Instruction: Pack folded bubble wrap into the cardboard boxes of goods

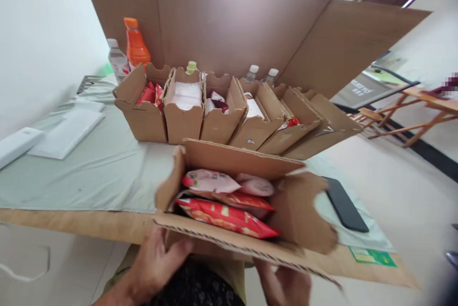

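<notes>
An open cardboard box [300, 215] is at the near edge of the table, between my two hands. Inside lie several snack packets, among them a red packet [229, 217] in front and a pale pink packet [211, 181] behind it. My left hand [157, 260] grips the box at its near left, thumb against the front wall and other fingers mostly hidden. Below the front wall, toward the right, my right hand [282, 279] holds the same box, its fingertips partly covered by the cardboard.
Behind stands a row of cardboard bins [184, 122] with packets inside. An orange bottle [136, 48] and a clear bottle [117, 60] stand behind them, before a tall cardboard panel [232, 19]. A black phone [346, 205] lies at right, a white flat packet [67, 131] at left.
</notes>
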